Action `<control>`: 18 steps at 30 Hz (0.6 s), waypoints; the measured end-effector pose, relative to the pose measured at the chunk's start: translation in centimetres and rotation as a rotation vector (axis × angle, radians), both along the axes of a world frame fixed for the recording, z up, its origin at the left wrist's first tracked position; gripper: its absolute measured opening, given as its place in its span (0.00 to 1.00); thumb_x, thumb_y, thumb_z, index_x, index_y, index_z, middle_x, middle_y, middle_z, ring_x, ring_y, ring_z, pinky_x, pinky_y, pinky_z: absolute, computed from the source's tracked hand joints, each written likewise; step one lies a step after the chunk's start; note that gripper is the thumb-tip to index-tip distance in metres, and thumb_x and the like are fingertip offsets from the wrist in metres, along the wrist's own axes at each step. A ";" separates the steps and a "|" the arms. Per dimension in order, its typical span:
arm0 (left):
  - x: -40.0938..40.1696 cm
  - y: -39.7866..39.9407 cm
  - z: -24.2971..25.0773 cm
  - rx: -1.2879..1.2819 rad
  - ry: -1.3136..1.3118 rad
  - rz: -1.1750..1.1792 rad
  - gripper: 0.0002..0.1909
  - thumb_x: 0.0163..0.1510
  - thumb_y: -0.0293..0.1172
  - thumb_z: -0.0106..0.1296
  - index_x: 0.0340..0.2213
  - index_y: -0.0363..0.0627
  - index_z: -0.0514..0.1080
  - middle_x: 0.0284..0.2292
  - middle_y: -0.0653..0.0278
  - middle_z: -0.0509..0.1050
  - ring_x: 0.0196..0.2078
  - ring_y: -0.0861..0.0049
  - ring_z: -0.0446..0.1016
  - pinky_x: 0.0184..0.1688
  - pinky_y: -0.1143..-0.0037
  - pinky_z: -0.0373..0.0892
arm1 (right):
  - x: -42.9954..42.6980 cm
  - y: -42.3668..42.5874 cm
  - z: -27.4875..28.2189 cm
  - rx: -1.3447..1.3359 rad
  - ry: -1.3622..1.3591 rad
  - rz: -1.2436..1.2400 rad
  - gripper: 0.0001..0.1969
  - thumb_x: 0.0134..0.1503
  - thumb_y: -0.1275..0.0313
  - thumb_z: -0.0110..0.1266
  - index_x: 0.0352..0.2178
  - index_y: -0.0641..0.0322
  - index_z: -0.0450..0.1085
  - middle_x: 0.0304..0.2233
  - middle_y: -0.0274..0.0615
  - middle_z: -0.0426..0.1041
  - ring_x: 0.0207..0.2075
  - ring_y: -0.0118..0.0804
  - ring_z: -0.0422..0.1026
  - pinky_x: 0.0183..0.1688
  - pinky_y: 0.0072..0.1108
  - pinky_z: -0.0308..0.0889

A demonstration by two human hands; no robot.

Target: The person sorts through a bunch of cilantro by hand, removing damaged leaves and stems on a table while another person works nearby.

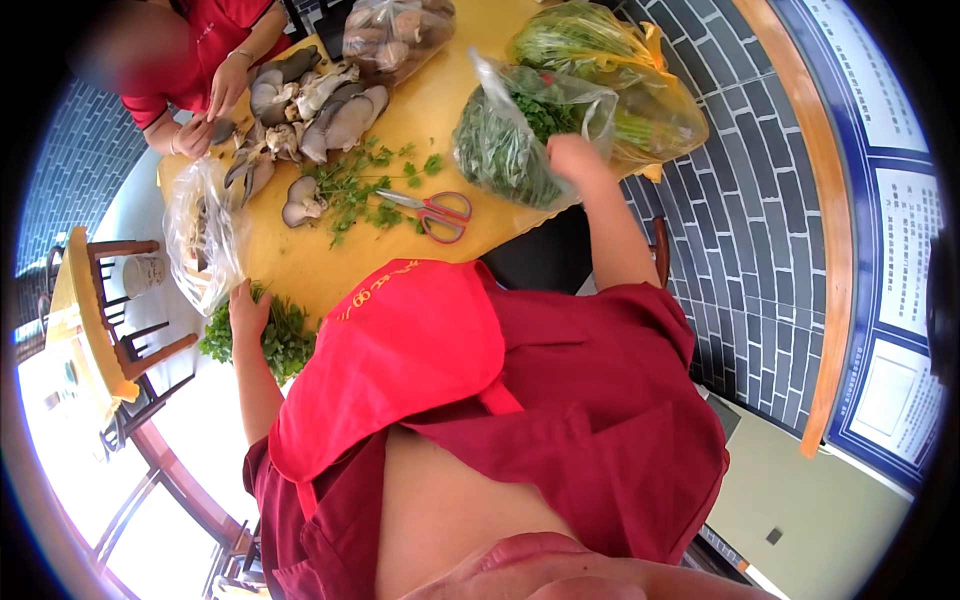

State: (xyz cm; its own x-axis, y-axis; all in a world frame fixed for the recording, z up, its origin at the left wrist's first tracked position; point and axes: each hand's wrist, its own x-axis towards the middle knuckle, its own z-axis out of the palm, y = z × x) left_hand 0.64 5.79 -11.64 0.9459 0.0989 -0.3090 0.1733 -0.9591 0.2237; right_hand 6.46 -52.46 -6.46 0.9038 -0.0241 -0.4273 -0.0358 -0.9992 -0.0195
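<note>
My left hand [249,311] lies against a bunch of leafy green herbs [289,341], probably cilantro, at the near left edge of the table; whether it grips them is unclear. My right hand [576,159], slightly blurred, reaches into the mouth of a clear plastic bag [495,161] full of dark green herbs [546,116]. Its fingertips are hidden among the leaves and plastic. Between my hands, scissors [442,216] with red and grey handles lie on the yellow-covered table [300,262]. Loose herb sprigs [360,187] are scattered beside the blades.
Oyster mushrooms [345,124] are heaped beyond the sprigs. Across the table, a person's hands [206,124] work near them. A clear bag [202,232] hangs over the left edge. Farther back stand a bag of brown mushrooms [397,37] and a yellow-tinted bag of greens [645,112].
</note>
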 end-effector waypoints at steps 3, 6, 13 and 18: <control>-0.9 1.1 -1.8 -0.058 -0.009 0.001 0.28 0.42 0.38 0.51 0.45 0.38 0.60 0.45 0.51 0.62 0.49 0.59 0.58 0.50 0.68 0.56 | -3.0 2.9 -0.7 -0.040 0.036 -0.102 0.11 0.45 0.76 0.41 0.31 0.67 0.65 0.30 0.54 0.68 0.33 0.49 0.68 0.36 0.32 0.63; -0.8 0.3 -1.5 -0.010 -0.022 -0.011 0.27 0.42 0.36 0.51 0.44 0.38 0.61 0.45 0.50 0.62 0.49 0.58 0.58 0.50 0.67 0.56 | -5.0 3.5 -2.5 -0.054 -0.121 -0.129 0.11 0.44 0.77 0.41 0.31 0.69 0.65 0.31 0.57 0.66 0.35 0.50 0.67 0.37 0.31 0.63; 2.5 -6.1 1.6 -0.089 -0.304 -0.219 0.23 0.43 0.31 0.51 0.43 0.40 0.62 0.45 0.51 0.61 0.48 0.56 0.59 0.48 0.67 0.58 | -2.8 -2.5 -4.2 0.069 -0.354 -0.268 0.11 0.43 0.80 0.42 0.32 0.69 0.64 0.33 0.57 0.66 0.36 0.50 0.66 0.37 0.33 0.63; 3.8 -12.7 3.5 -0.231 -0.307 -0.333 0.22 0.43 0.30 0.51 0.42 0.42 0.63 0.45 0.51 0.61 0.47 0.57 0.60 0.47 0.68 0.59 | -2.3 -4.2 -4.5 0.018 -0.106 -0.369 0.11 0.43 0.79 0.44 0.32 0.67 0.65 0.33 0.55 0.66 0.37 0.50 0.66 0.37 0.33 0.63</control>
